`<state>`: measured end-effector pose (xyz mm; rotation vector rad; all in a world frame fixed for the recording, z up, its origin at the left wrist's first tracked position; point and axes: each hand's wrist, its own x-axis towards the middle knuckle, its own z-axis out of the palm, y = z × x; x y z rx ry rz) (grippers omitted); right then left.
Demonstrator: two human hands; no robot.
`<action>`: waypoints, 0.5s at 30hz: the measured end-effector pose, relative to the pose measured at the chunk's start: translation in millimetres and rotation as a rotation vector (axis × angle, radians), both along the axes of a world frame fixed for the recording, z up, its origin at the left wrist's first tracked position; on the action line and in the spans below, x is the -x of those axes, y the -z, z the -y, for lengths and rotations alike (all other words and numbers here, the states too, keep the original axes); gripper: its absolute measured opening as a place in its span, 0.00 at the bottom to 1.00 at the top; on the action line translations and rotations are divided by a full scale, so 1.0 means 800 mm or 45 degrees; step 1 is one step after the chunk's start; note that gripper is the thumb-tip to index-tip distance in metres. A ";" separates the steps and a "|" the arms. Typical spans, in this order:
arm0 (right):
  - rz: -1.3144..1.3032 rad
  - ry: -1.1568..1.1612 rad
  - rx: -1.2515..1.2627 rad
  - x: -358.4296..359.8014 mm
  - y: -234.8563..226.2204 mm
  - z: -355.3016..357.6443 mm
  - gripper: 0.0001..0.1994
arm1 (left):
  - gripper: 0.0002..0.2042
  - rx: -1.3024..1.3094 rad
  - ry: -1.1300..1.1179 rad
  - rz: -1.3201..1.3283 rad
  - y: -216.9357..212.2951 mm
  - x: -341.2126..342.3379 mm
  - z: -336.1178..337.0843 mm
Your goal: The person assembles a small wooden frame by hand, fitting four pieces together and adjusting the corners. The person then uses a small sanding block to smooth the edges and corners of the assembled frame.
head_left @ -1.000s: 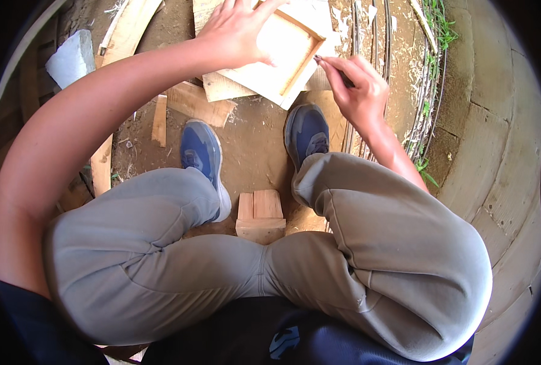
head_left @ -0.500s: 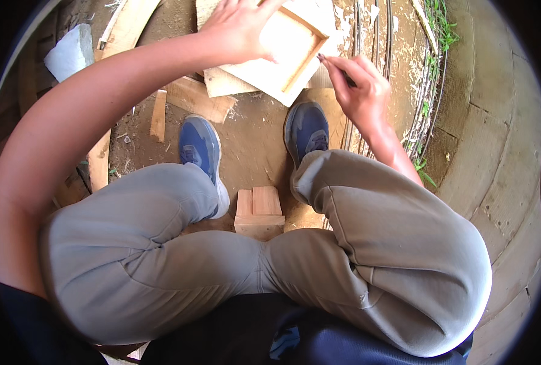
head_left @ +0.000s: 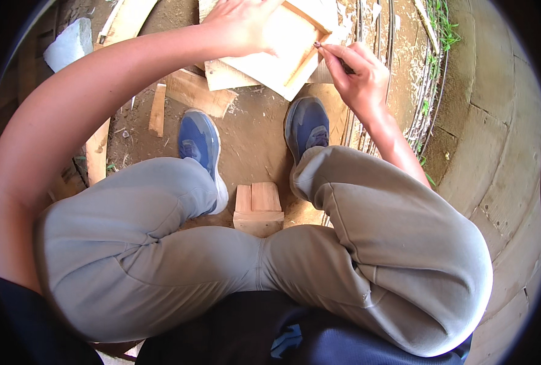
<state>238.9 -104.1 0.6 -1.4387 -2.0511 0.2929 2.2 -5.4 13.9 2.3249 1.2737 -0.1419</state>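
Observation:
A shallow wooden frame with a pale panel (head_left: pixel 286 45) lies on the dirt in front of my feet. My left hand (head_left: pixel 240 24) rests flat on its upper left part, pressing it down. My right hand (head_left: pixel 359 76) is closed around a thin dark tool or nail (head_left: pixel 326 50) whose tip touches the frame's right rail. My knees in grey trousers fill the lower half of the view, and my blue shoes (head_left: pixel 200 143) stand on the ground below the frame.
A small wooden block seat (head_left: pixel 258 207) shows between my legs. Loose planks and offcuts (head_left: pixel 194 94) lie to the left, with a grey stone (head_left: pixel 68 45) at the far left. Wire strands (head_left: pixel 386 36) and grass run along the right beside concrete slabs (head_left: pixel 495 121).
My right hand has moved up along the frame's right rail, bringing the thin tool to it. My left hand stays on the frame.

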 end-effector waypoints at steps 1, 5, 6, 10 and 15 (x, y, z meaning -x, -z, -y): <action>0.007 -0.024 -0.044 -0.005 0.002 0.002 0.07 | 0.58 -0.067 0.017 -0.008 0.014 0.003 -0.002; 0.090 -0.006 -0.083 -0.016 0.003 0.015 0.06 | 0.58 -0.019 0.037 0.065 -0.002 -0.005 -0.001; 0.144 -0.041 -0.093 -0.010 -0.006 0.007 0.06 | 0.58 -0.014 0.025 0.061 -0.003 -0.005 -0.002; -0.066 0.023 0.053 -0.005 0.003 0.001 0.06 | 0.58 0.001 -0.005 0.039 -0.001 0.000 -0.004; 0.078 -0.012 0.020 -0.008 -0.008 -0.001 0.05 | 0.59 -0.041 0.022 0.056 0.005 -0.005 -0.002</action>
